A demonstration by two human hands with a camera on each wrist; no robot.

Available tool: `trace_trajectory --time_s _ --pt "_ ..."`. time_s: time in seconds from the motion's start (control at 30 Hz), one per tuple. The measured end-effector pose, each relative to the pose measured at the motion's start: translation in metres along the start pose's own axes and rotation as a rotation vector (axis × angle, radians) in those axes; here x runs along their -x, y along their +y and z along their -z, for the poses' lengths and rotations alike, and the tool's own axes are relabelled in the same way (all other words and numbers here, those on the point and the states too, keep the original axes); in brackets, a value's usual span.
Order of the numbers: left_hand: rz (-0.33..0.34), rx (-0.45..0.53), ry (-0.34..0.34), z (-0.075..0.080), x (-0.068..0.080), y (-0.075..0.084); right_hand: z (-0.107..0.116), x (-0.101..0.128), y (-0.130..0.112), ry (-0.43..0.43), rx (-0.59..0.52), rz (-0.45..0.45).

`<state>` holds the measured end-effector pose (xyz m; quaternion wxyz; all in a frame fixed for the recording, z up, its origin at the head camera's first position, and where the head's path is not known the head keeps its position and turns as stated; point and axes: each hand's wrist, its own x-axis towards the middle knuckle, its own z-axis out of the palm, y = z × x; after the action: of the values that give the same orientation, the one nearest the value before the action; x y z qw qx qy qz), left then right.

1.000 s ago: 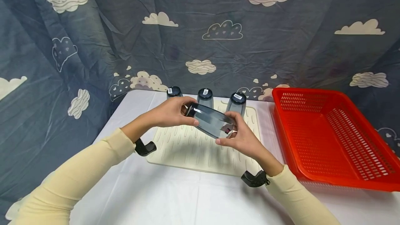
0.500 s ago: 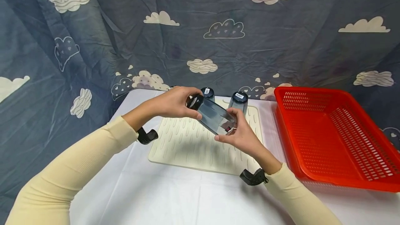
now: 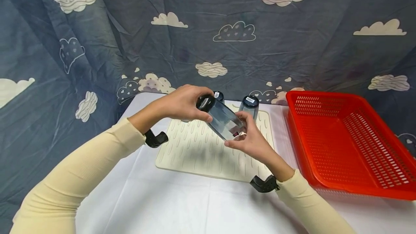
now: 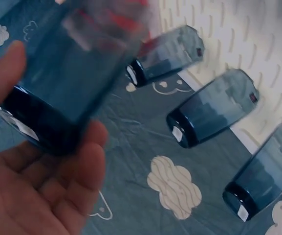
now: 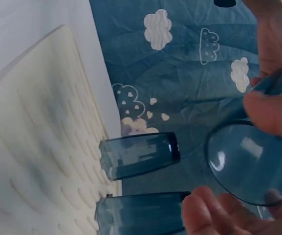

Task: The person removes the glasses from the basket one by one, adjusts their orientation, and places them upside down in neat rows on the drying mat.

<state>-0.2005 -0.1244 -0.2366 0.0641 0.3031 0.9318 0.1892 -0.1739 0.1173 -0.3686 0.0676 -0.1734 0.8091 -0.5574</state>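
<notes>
A dark blue-grey drinking glass (image 3: 225, 121) is held tilted above the mat, its thick base up at the left and its mouth down at the right. My left hand (image 3: 186, 103) grips the base, thumb on the near side; the left wrist view shows a white label on the base, beside the fingers (image 4: 89, 161). My right hand (image 3: 252, 141) grips the mouth end, and the round mouth (image 5: 250, 164) faces the right wrist camera. Behind, similar glasses stand upside down: the right one (image 3: 249, 107), the middle one (image 3: 219, 96) partly covered, the left one (image 4: 265, 169) mostly hidden from the head view.
The glasses stand at the back of a cream drying mat (image 3: 195, 158) with raised ridges, on a white-covered table (image 3: 156, 198). A red perforated plastic basket (image 3: 344, 147) stands to the right. A dark cloud-patterned cloth (image 3: 182, 53) hangs behind the table.
My left hand has risen and moved slightly right, tilting the glass more steeply and turning its labelled base into view. It now covers most of the left standing glass. My right hand has barely moved.
</notes>
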Motion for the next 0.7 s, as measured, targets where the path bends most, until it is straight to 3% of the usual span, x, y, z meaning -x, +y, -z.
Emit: trace_trajectory --time_s 0.1,0.27,0.7 --pt "0.02 -0.032 0.003 0.002 0.002 0.001 0.006 0.004 0.001 -0.027 0.002 0.005" --pt "0.057 -0.101 -0.015 0.001 0.007 -0.006 0.019 0.014 0.006 -0.003 0.078 -0.003" --pt "0.154 -0.273 -0.035 -0.013 0.016 -0.042 0.041 0.038 0.012 0.027 0.322 0.068"
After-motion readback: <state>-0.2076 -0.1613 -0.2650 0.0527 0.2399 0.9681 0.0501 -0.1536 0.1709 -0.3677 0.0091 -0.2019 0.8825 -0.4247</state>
